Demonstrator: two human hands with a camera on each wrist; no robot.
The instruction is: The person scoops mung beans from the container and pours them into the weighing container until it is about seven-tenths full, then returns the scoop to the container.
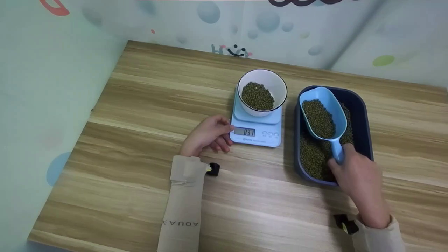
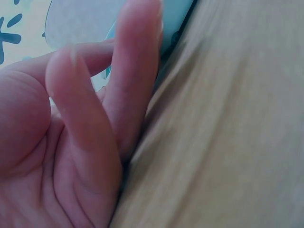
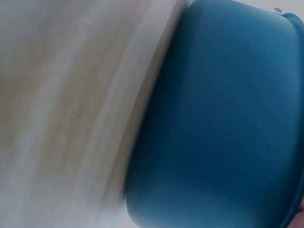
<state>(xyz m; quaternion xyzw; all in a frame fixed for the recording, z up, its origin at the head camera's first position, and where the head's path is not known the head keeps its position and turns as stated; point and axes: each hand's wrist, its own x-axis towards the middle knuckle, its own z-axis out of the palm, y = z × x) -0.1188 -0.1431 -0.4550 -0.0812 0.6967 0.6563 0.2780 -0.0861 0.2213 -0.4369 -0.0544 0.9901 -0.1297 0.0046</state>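
Note:
My right hand [image 1: 362, 175] grips the handle of a light blue scoop [image 1: 338, 115], which is loaded with small green beans that look like mung beans [image 1: 318, 119]. The scoop lies over a dark blue tub [image 1: 364, 115] holding more of these beans. At the left edge of a pale blue kitchen scale [image 1: 257, 140], my left hand [image 1: 210, 134] rests with its thumb tip beside the display, fingers loosely bent. The display reads about 831, its decimal point unclear. On the scale stands a white bowl [image 1: 280, 85] with a dark rim and a heap of beans inside.
Scale and tub stand side by side on a wood-grain table [image 1: 140, 105], a narrow gap between them. Behind the table runs a patterned wall [image 1: 241, 21]. The tub's outer wall [image 3: 218, 114] fills much of the right wrist view.

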